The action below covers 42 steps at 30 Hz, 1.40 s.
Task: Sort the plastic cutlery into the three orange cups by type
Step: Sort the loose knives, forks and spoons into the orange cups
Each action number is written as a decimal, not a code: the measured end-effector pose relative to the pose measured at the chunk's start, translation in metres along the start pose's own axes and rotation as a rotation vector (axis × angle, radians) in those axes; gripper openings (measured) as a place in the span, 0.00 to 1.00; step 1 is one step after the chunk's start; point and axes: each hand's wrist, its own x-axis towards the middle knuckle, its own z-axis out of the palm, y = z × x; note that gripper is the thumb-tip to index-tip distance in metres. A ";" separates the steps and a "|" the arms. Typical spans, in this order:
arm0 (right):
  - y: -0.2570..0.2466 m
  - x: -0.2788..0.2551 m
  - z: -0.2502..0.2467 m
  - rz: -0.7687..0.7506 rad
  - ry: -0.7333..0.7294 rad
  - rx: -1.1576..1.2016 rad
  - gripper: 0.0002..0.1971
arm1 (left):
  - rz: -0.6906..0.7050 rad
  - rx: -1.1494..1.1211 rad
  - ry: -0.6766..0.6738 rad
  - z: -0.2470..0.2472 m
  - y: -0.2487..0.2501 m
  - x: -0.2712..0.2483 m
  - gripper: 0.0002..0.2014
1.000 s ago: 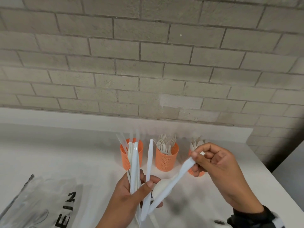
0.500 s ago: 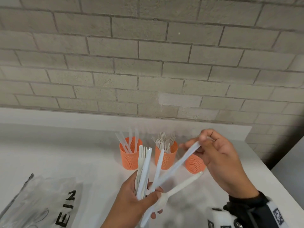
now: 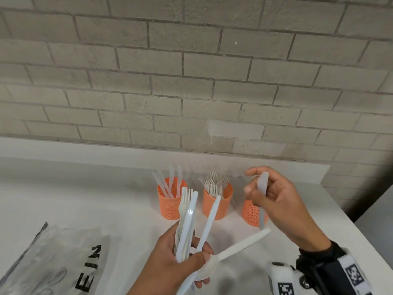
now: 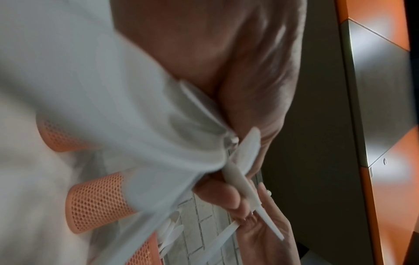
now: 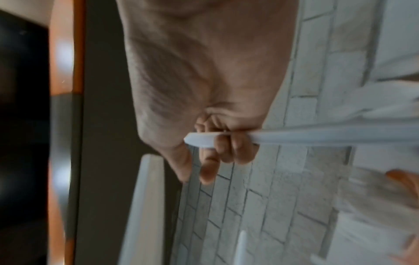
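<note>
Three orange mesh cups stand in a row on the white counter [image 3: 85,199]. The left cup [image 3: 171,201] holds knives, the middle cup [image 3: 217,206] holds forks, and the right cup [image 3: 249,211] is half hidden behind my right hand. My left hand [image 3: 191,262] grips a bunch of white cutlery [image 3: 188,220] of forks and knives, plus one spoon [image 3: 240,244] pointing right. My right hand [image 3: 276,203] pinches a single pale, knife-like piece [image 3: 263,184] upright in front of the right cup. The right wrist view shows my fingers [image 5: 226,148] curled round that piece [image 5: 317,136].
A clear plastic bag with black letters [image 3: 53,262] lies at the front left. A grey brick wall [image 3: 191,81] rises behind the cups. The counter's right edge [image 3: 353,222] runs close beside my right wrist, which wears a camera [image 3: 280,277].
My right hand has drawn the pale piece out of the bunch and turned it upright by the right cup. The bunch in my left hand has shifted and a fork now shows.
</note>
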 end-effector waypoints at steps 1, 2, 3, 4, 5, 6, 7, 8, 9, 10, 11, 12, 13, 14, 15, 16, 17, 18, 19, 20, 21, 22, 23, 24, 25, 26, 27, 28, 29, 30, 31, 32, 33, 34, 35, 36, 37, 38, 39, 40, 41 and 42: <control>0.001 -0.001 0.000 -0.048 -0.085 -0.105 0.11 | -0.009 0.001 -0.020 -0.001 0.000 0.000 0.17; -0.001 -0.001 0.000 -0.095 -0.178 -0.212 0.11 | -0.015 0.006 -0.050 -0.001 0.000 0.000 0.17; -0.004 -0.001 0.000 -0.129 -0.276 -0.307 0.10 | -0.015 0.022 -0.082 -0.001 -0.001 0.000 0.17; -0.008 0.000 0.001 -0.167 -0.383 -0.404 0.08 | -0.008 0.047 -0.104 -0.001 -0.002 0.000 0.17; -0.010 0.002 0.004 -0.209 -0.499 -0.511 0.08 | 0.004 0.080 -0.114 0.000 -0.003 0.000 0.17; -0.012 0.003 0.007 -0.244 -0.631 -0.627 0.10 | 0.025 0.114 -0.124 0.001 -0.002 0.000 0.19; -0.011 0.005 0.013 -0.265 -0.768 -0.734 0.11 | 0.046 0.150 -0.134 0.003 -0.003 0.000 0.20; -0.010 0.004 0.018 -0.284 -0.889 -0.818 0.12 | 0.062 0.180 -0.145 0.005 -0.002 0.001 0.22; -0.008 0.003 0.024 -0.306 -0.987 -0.876 0.13 | 0.070 0.203 -0.150 0.006 -0.002 0.002 0.24; -0.005 0.002 0.029 -0.321 -1.053 -0.911 0.12 | 0.067 0.223 -0.156 0.007 -0.001 0.002 0.24; -0.005 0.002 0.032 -0.325 -1.091 -0.921 0.11 | 0.056 0.235 -0.167 0.008 -0.001 0.002 0.24; -0.004 0.001 0.034 -0.313 -1.116 -0.919 0.11 | 0.041 0.245 -0.180 0.007 0.000 0.001 0.22; -0.004 0.001 0.034 -0.296 -1.133 -0.914 0.11 | 0.026 0.249 -0.195 0.006 0.001 -0.001 0.21; -0.004 0.002 0.034 -0.282 -1.148 -0.914 0.11 | 0.011 0.242 -0.207 0.004 0.000 -0.002 0.20; -0.004 0.003 0.033 -0.269 -1.156 -0.923 0.11 | -0.012 0.228 -0.211 0.002 -0.001 -0.004 0.20; -0.005 0.005 0.032 -0.248 -1.166 -0.933 0.10 | -0.034 0.209 -0.198 -0.001 -0.004 -0.005 0.21; -0.006 0.006 0.030 -0.213 -1.174 -0.937 0.09 | -0.057 0.200 -0.167 -0.005 -0.008 -0.006 0.22; -0.007 0.008 0.028 -0.160 -1.181 -0.935 0.08 | -0.085 0.196 -0.127 -0.009 -0.013 -0.007 0.23; -0.009 0.012 0.025 -0.106 -1.183 -0.936 0.06 | -0.109 0.182 -0.090 -0.013 -0.020 -0.009 0.23; -0.011 0.016 0.021 -0.062 -1.179 -0.947 0.05 | -0.118 0.155 -0.063 -0.017 -0.026 -0.011 0.24; -0.012 0.021 0.018 -0.027 -1.167 -0.959 0.05 | -0.119 0.125 -0.034 -0.021 -0.032 -0.014 0.25; -0.014 0.026 0.015 0.002 -1.143 -0.950 0.06 | -0.122 0.101 0.016 -0.026 -0.037 -0.016 0.29; -0.015 0.031 0.014 0.018 -1.100 -0.910 0.07 | -0.131 0.073 0.074 -0.032 -0.042 -0.019 0.34; -0.014 0.038 0.016 0.023 -1.041 -0.843 0.07 | -0.141 0.032 0.110 -0.038 -0.045 -0.021 0.39; -0.013 0.045 0.019 0.030 -0.968 -0.750 0.05 | -0.147 -0.016 0.119 -0.043 -0.046 -0.023 0.42; -0.010 0.052 0.026 0.046 -0.885 -0.628 0.03 | -0.148 -0.059 0.124 -0.048 -0.045 -0.025 0.45; -0.005 0.060 0.036 0.058 -0.797 -0.484 0.02 | -0.143 -0.086 0.144 -0.052 -0.043 -0.026 0.46; 0.000 0.068 0.048 0.062 -0.704 -0.335 0.06 | -0.131 -0.108 0.180 -0.058 -0.040 -0.027 0.45; 0.007 0.078 0.061 0.062 -0.599 -0.211 0.10 | -0.116 -0.135 0.214 -0.063 -0.040 -0.028 0.44; 0.013 0.088 0.075 0.060 -0.486 -0.117 0.13 | -0.100 -0.165 0.238 -0.066 -0.039 -0.028 0.42; 0.017 0.098 0.090 0.046 -0.373 -0.062 0.16 | -0.085 -0.182 0.251 -0.070 -0.039 -0.028 0.39; 0.021 0.108 0.104 0.025 -0.277 -0.031 0.18 | -0.068 -0.182 0.277 -0.072 -0.037 -0.028 0.37; 0.026 0.118 0.117 0.008 -0.201 -0.007 0.19 | -0.049 -0.183 0.306 -0.073 -0.035 -0.028 0.38; 0.033 0.127 0.128 -0.001 -0.141 0.020 0.20 | -0.024 -0.189 0.336 -0.074 -0.033 -0.028 0.40; 0.040 0.135 0.137 0.000 -0.094 0.049 0.21 | 0.001 -0.197 0.364 -0.075 -0.031 -0.028 0.43; 0.048 0.141 0.145 0.008 -0.055 0.074 0.21 | 0.020 -0.207 0.393 -0.074 -0.030 -0.029 0.44; 0.057 0.146 0.150 0.030 -0.028 0.081 0.22 | 0.038 -0.213 0.423 -0.074 -0.028 -0.029 0.44; 0.065 0.150 0.154 0.058 -0.023 0.073 0.22 | 0.045 -0.219 0.457 -0.073 -0.028 -0.029 0.40; 0.073 0.152 0.158 0.086 -0.036 0.052 0.21 | 0.052 -0.227 0.488 -0.073 -0.028 -0.029 0.34; 0.080 0.153 0.160 0.110 -0.064 0.014 0.20 | 0.060 -0.239 0.514 -0.072 -0.028 -0.029 0.26; 0.086 0.151 0.161 0.133 -0.107 -0.040 0.18 | 0.063 -0.246 0.528 -0.071 -0.026 -0.029 0.21; 0.093 0.149 0.161 0.151 -0.155 -0.117 0.17 | 0.065 -0.250 0.538 -0.070 -0.025 -0.029 0.20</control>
